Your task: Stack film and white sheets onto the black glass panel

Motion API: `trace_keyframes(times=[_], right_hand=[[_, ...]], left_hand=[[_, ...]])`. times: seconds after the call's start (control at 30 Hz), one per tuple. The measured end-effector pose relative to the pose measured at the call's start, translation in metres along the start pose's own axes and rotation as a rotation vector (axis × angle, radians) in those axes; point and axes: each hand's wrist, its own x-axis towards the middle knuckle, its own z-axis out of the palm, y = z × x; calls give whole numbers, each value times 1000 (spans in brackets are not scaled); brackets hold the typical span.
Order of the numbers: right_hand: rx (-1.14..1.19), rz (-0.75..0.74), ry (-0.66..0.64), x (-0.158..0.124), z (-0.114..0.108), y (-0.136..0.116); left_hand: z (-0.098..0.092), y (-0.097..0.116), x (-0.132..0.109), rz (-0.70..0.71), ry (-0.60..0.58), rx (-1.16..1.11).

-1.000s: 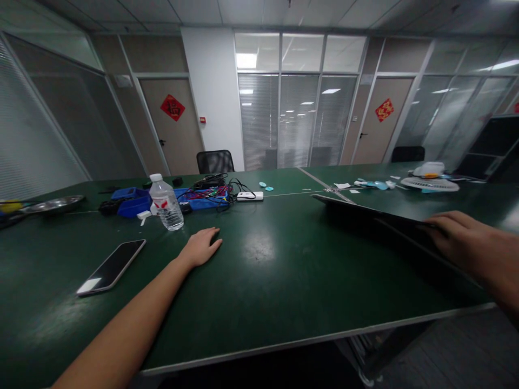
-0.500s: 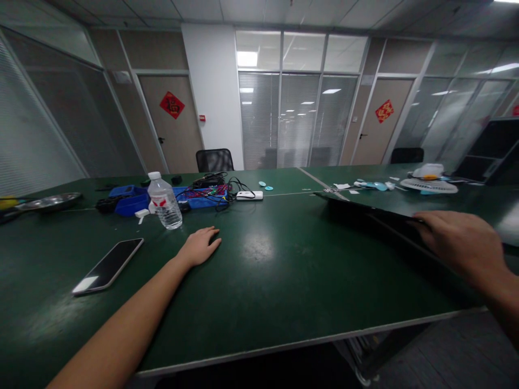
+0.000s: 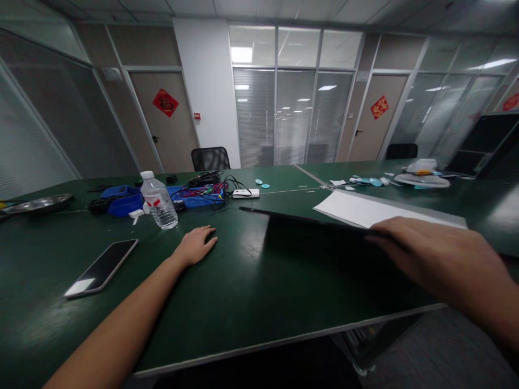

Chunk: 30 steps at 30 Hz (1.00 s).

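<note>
While the head camera looks across a dark green table (image 3: 251, 281), the right hand (image 3: 438, 262) at about four o'clock clasps the near edge of a thin dark board (image 3: 308, 224), fingers curled over it; the board appears raised off the tabletop, though the dim light makes that hard to confirm, and a white sheet (image 3: 365, 210) lies on top. Toward nine o'clock the left hand (image 3: 194, 246) rests flat on the table, fingers loosely spread, holding nothing. A water bottle (image 3: 158, 201) stands just beyond it at eleven o'clock, and a phone (image 3: 101, 267) lies face up farther left.
</note>
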Motion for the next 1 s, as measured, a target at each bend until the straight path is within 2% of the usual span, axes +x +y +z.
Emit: trace_keyframes(times=[0.13,0.3,0.43,0.5,0.6,0.7,0.77,0.87,1.0], right_hand=[[263,-126,-6,16,17,-45],[431,-341,-78,26,71,-71],[579,-480,-231,31,118,-82],[706,-472,-358,38,140,-77],[743,-292,-493,53,176,-48],[514,-27,-565,54,220,2],[354,176,-602,40,249,34],[276,476,-691,6,284,70],[260,675,-763,-28,305,91]], left_hand=[[-3,-7,2,-32,41,-177],[-6,-20,4,-187,147,-528],[-5,-19,2,-164,160,-540],[-3,-15,0,-101,136,-456],[-2,-10,-2,4,73,-264],[-3,-7,-3,23,5,-124],[-5,-5,-3,-54,-12,-50],[-7,-2,-3,-213,-25,41],[-4,-2,-1,-258,-117,52]])
